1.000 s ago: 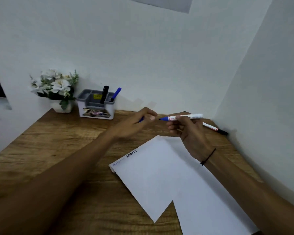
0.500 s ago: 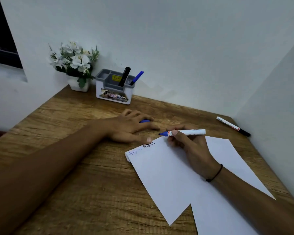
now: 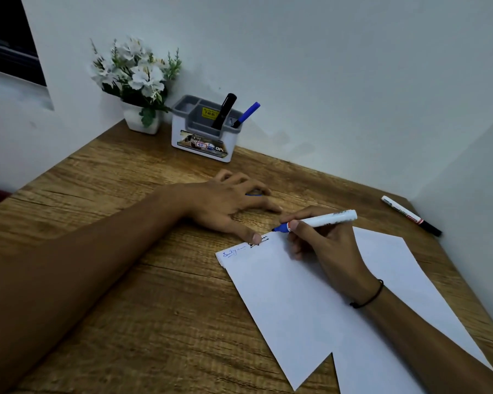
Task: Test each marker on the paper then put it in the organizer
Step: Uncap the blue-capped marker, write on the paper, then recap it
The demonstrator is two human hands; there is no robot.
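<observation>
My right hand grips an uncapped blue marker with a white barrel, its tip at the top edge of the white paper. Blue and black scribbles mark the paper's top left corner. My left hand lies flat on the table, thumb pressing the paper's edge, fingers curled over the marker's blue cap, which shows only partly. The grey and white organizer stands at the back wall with a black marker and a blue marker in it. A capped marker with a black cap lies at the right wall.
A white pot of white flowers stands left of the organizer in the back corner. Walls close the wooden table at the back and right. A dark window opening is at the top left.
Both hands came down from the air to the table. The left hand now rests flat over the cap and the marker tip has reached the paper's top edge. The view tilted down.
</observation>
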